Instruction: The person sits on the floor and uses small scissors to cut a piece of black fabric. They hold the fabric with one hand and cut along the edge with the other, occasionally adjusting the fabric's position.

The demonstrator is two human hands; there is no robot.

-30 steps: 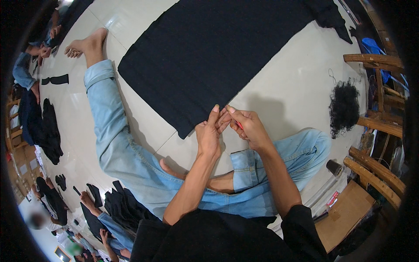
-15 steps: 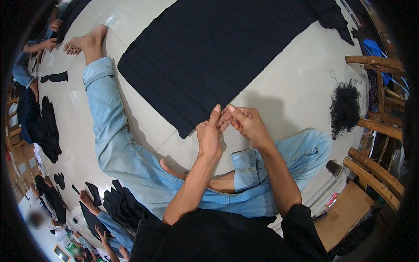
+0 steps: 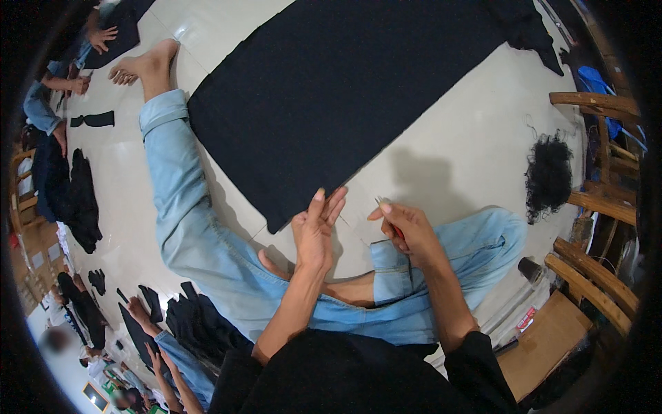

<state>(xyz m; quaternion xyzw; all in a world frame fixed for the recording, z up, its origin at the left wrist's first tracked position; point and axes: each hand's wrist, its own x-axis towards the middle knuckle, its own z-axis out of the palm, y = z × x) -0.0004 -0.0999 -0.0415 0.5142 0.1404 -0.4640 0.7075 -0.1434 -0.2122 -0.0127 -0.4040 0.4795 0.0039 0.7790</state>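
Observation:
I sit on a white tiled floor with my legs in light blue jeans. A large black cloth lies spread in front of me. My left hand hovers just off the cloth's near corner, its fingertips pinched together on what looks like a thin pale thread. My right hand is a little to the right, above my folded right knee. It grips a small red-handled tool whose metal tip sticks up past the fingers. The thread seems to run between the two hands.
A tuft of black threads lies on the floor at the right, beside wooden chairs. Other people sit at the left and lower left with black cloth pieces. More black cloth lies at the top right.
My hands, pressed together fingertip to fingertip before, have drawn apart. The right hand has moved right and down with the tool.

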